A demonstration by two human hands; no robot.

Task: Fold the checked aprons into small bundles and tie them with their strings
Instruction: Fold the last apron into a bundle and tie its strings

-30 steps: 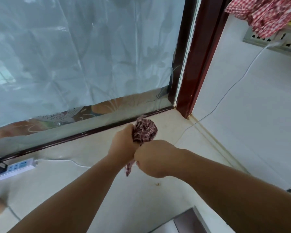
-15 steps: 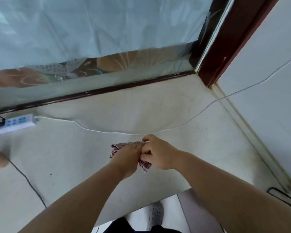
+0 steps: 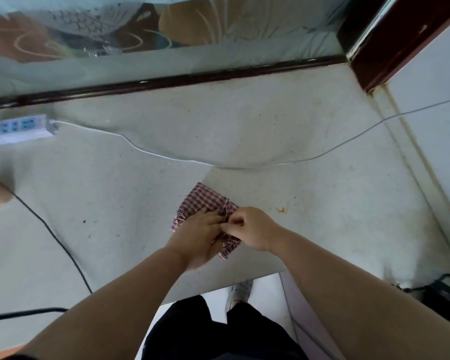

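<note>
A small folded bundle of red-and-white checked apron (image 3: 205, 198) lies on the pale stone counter (image 3: 244, 131), with a string wound round its right part. My left hand (image 3: 198, 235) lies flat on the bundle's near half and presses it down. My right hand (image 3: 252, 227) is at the bundle's right edge, its thumb and fingers pinching the string or a fold of cloth. The near part of the bundle is hidden under both hands.
A white power strip (image 3: 18, 127) sits at the far left, and its thin white cable (image 3: 218, 166) crosses the counter behind the bundle. A black cable (image 3: 52, 235) runs along the left. A glass pane with a dark frame (image 3: 166, 81) bounds the far side. The counter's front edge is just under my wrists.
The bundle went from being held up in the air in both hands to lying on the counter. My left hand now presses it flat. The camera has tipped downward.
</note>
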